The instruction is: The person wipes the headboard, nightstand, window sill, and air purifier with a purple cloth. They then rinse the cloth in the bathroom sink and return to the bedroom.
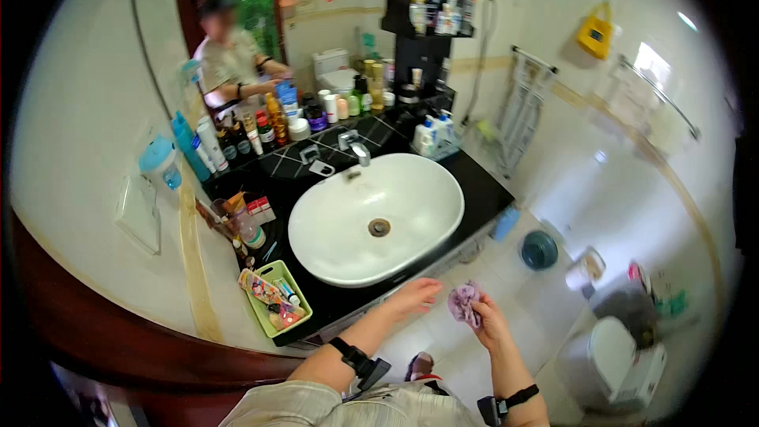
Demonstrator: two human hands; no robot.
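Note:
In front of the counter, my right hand (492,323) is closed on a crumpled purple cloth (465,305), which bunches up above the fingertips. To its left, my left hand (416,297) reaches out with fingers extended and nothing in them, a short gap away from the cloth. Just beyond both hands lies the white oval sink (332,257) on the black counter (482,190). Its metal faucet (360,153) rises at the back rim, and the drain (379,228) shows in the basin. Each of my wrists wears a black strapped device.
A light green basket (277,330) of small items sits at the counter's near left corner. Bottles and jars (300,115) line the back below the mirror; pump bottles (431,134) stand right of the faucet. On the floor are a dark bucket (539,250) and a white toilet (613,352).

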